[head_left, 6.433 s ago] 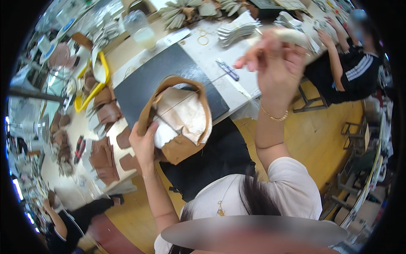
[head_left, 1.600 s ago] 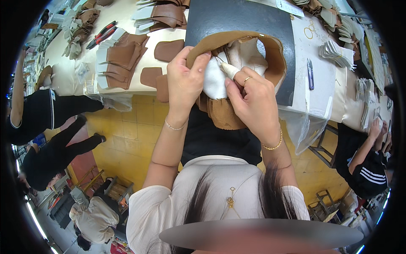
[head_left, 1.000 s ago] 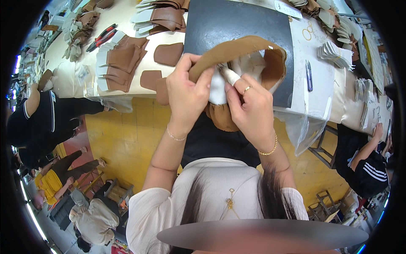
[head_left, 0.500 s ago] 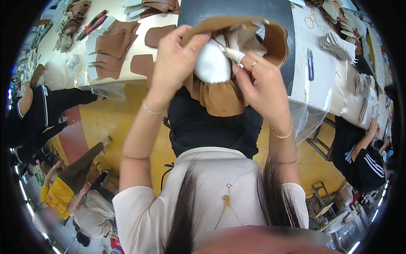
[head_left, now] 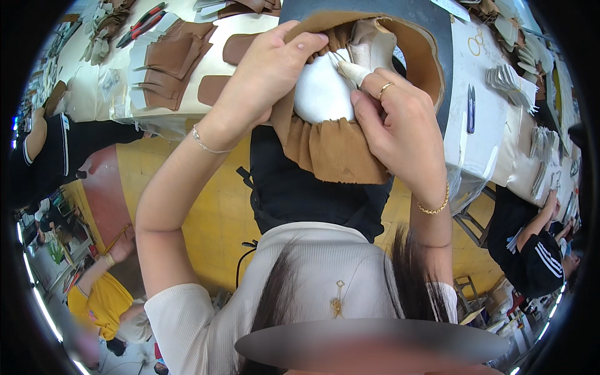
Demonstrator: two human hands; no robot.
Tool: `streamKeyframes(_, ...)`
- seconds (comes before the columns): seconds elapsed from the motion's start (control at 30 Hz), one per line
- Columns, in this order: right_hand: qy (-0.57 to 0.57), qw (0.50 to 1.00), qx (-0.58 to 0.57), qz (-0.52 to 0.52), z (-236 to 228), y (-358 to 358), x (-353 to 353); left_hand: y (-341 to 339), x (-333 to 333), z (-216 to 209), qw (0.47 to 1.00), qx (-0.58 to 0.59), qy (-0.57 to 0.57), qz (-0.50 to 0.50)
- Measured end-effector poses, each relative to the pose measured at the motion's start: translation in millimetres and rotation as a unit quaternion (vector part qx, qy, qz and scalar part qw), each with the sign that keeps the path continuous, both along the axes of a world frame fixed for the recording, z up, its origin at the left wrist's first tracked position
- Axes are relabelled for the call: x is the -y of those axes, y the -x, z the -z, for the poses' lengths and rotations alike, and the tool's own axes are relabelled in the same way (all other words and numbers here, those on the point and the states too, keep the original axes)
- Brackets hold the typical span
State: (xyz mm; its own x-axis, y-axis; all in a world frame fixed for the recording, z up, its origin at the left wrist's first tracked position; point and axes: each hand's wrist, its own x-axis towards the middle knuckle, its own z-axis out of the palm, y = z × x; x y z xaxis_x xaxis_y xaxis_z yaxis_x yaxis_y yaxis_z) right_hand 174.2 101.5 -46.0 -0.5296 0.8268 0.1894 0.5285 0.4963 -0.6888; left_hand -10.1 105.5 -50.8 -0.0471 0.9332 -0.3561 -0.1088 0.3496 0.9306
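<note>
A brown suede piece (head_left: pixel 340 150), with gathered folds and a curved, open shape, hangs over the table's near edge. A smooth white panel (head_left: pixel 324 90) shows in its middle, and pale lining (head_left: pixel 370 47) behind it. My left hand (head_left: pixel 278 69) is closed on the suede's upper left edge, thumb on top. My right hand (head_left: pixel 400 106), its index fingertip wrapped in white covering, is closed on a thin pointed metal tool (head_left: pixel 340 64), like tweezers. The tool's tips lie by the white panel's upper edge; most of it is hidden by the fingers.
Brown leather pieces (head_left: pixel 172 62) and red-handled pliers (head_left: pixel 142 26) lie left on the table. Blue thread snips (head_left: pixel 471 109) and a stack of pale pieces (head_left: pixel 511 86) lie right. A dark mat (head_left: pixel 447 37) is under the work. People sit or stand at both sides.
Both hands and the suede piece have shifted slightly right in the picture. My left forearm has swung outward. The tool's tips have moved up toward gathered folds. A person at lower left has shifted.
</note>
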Motion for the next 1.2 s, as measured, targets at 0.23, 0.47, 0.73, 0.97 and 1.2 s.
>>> streamKeyframes(0.23,0.011,0.999,-0.032,0.037,-1.6,4.2,-1.1,-0.7,-1.5,1.5,1.000,-0.006,-0.019,0.001)
streamKeyframes(0.47,0.019,0.999,-0.033,0.031,-2.9,4.1,-0.7,0.0,-0.8,2.7,0.999,-0.017,-0.028,0.007)
streamKeyframes(0.73,0.031,0.998,-0.020,0.041,-8.3,5.0,2.6,-0.5,1.0,3.8,0.999,-0.014,-0.038,0.013)
streamKeyframes(0.97,0.051,0.996,-0.019,0.064,-22.4,-4.0,30.4,-11.0,33.3,-7.2,0.961,-0.226,-0.153,0.053)
streamKeyframes(1.2,0.015,0.990,-0.123,0.071,-9.3,-19.3,84.0,-27.5,80.0,-12.6,0.780,-0.389,-0.488,0.045)
